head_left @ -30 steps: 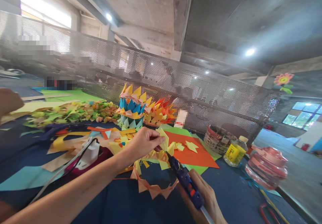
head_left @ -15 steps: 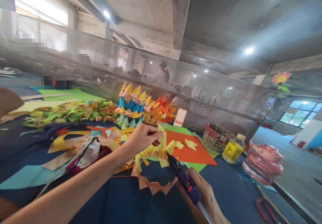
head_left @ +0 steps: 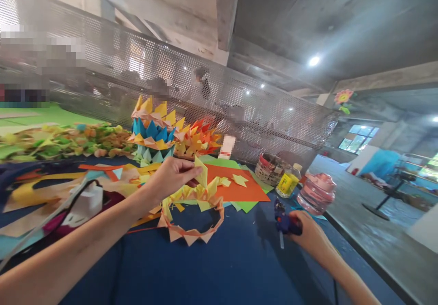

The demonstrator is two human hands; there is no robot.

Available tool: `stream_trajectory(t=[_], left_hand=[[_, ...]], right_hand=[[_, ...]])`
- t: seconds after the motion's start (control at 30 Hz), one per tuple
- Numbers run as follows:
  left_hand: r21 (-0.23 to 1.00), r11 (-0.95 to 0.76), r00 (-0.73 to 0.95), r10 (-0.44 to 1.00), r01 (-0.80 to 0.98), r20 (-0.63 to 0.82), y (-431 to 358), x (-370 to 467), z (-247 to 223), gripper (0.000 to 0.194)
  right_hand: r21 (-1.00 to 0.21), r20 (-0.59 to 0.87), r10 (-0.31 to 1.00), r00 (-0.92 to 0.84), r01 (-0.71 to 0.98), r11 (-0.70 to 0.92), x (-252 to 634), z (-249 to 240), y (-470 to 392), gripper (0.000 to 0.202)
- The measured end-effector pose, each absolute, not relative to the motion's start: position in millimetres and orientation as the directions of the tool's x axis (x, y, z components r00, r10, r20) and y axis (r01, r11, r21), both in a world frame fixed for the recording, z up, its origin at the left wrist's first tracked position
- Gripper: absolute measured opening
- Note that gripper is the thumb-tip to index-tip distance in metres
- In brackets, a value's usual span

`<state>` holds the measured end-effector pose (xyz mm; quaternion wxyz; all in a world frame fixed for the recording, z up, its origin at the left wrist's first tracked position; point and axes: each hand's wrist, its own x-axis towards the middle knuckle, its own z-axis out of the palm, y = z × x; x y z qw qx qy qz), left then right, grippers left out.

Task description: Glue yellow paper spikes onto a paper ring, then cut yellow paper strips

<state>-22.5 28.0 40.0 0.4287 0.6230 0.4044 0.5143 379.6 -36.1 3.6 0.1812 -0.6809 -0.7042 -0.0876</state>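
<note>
My left hand point(head_left: 181, 176) pinches a small folded yellow paper piece point(head_left: 201, 171) above the back of a paper ring. That ring point(head_left: 189, 236) lies on the dark blue cloth, peach points along its front and yellow ones at the back. To the right, over the cloth, my right hand point(head_left: 304, 227) is wrapped round a dark blue glue gun point(head_left: 285, 220), a glue stick poking out of it. Beyond the ring, loose yellow folded pieces point(head_left: 240, 180) rest on an orange sheet point(head_left: 258, 188).
Stacked paper crowns point(head_left: 153, 131) stand at the back beside a heap of folded pieces point(head_left: 92, 143). A basket point(head_left: 270, 170), a yellow-labelled bottle point(head_left: 289, 181) and a pink jug point(head_left: 316, 193) are at the right. A white plug point(head_left: 91, 200) with cables lies left.
My right hand has carried the glue gun away from the ring to the right. The view has turned rightward. My left hand still holds the yellow piece.
</note>
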Motion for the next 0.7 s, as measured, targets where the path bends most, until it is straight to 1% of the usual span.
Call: stream_trajectory(t=[0.13, 0.3, 0.43, 0.53, 0.57, 0.6, 0.67, 0.7], left_hand=[[0.947, -0.316, 0.177, 0.937, 0.059, 0.302, 29.3, -22.5, 36.8, 0.020], [0.937, -0.341, 0.189, 0.928, 0.077, 0.322, 26.5, -22.2, 40.1, 0.023], [0.929, -0.357, 0.205, 0.921, 0.099, 0.332, 22.1, -21.0, 42.4, 0.030], [0.919, -0.374, 0.232, 0.912, 0.128, 0.339, 18.4, -20.2, 40.4, 0.029], [0.915, -0.380, 0.245, 0.908, 0.135, 0.341, 16.8, -20.1, 39.5, 0.028], [0.910, -0.388, 0.258, 0.903, 0.145, 0.344, 15.2, -20.2, 38.8, 0.027], [0.894, -0.416, 0.284, 0.889, 0.169, 0.360, 11.9, -21.2, 38.1, 0.025], [0.882, -0.435, 0.295, 0.880, 0.181, 0.373, 10.5, -22.2, 38.3, 0.025]], right_hand=[[-0.139, 0.360, 0.931, 0.054, 0.990, -0.003, 414.6, -2.0, -22.7, 0.031], [-0.147, 0.326, 0.945, 0.028, 0.989, 0.021, 425.6, -8.2, -17.8, 0.035], [-0.117, 0.330, 0.944, -0.003, 0.992, 0.044, 427.0, -6.2, -17.3, 0.033], [-0.058, 0.406, 0.914, -0.016, 0.997, 0.043, 398.6, -2.8, -20.2, 0.042], [-0.001, 0.475, 0.875, -0.093, 0.994, 0.106, 379.4, -1.5, -22.5, 0.038], [0.020, 0.506, 0.839, -0.201, 0.975, 0.221, 355.8, -0.1, -25.5, 0.034], [-0.012, 0.501, 0.772, -0.391, 0.889, 0.458, 299.5, 3.2, -32.8, 0.026], [-0.027, 0.486, 0.753, -0.443, 0.854, 0.520, 270.1, 4.8, -36.4, 0.024]])
